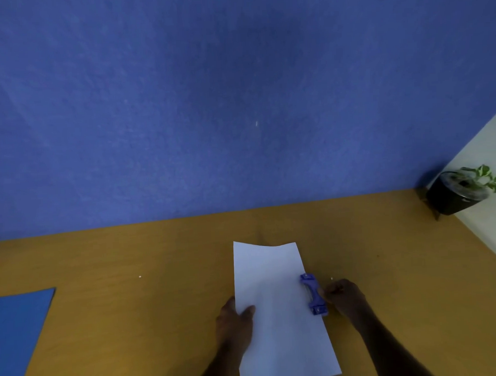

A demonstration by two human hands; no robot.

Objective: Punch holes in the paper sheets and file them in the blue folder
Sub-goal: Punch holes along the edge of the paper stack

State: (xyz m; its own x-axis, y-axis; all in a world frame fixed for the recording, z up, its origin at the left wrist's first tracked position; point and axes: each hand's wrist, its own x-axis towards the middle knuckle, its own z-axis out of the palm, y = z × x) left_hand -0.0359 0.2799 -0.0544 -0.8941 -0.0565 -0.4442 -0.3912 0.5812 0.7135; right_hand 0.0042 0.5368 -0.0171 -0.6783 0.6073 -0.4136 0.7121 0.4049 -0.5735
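So the paper sheets (277, 306) lay flat on the wooden desk (133, 320), long way running away from the person, and everything else sat around that stack. The little purple hole punch (314, 294) was clamped over the stack's right edge, about halfway along it. The right hand (342, 297) was just beside the punch on the outer side, fingers curled in together against its body; whether they were actually gripping it or only resting there, I couldn't tell from that angle. The left hand (237, 319) pinned the opposite edge, thumb lying on top of the paper with the fingers apparently tucked under or beside it, so lightly pinched on the sheets.

The blue folder (20, 337) was well off to the left of the paper, flat on the desk and partly cut off by the picture edge. A potted plant (460, 191) sat far back to the right in the corner, nowhere near the action.

My take on doing this step right: shove the sheet edge all the way into the punch throat so it butts evenly, keep the left hand holding the stack square so nothing fans out, centre the punch on the edge, then press straight down in one firm go. If the edge sits skewed, the holes won't line up with the folder's fastener.
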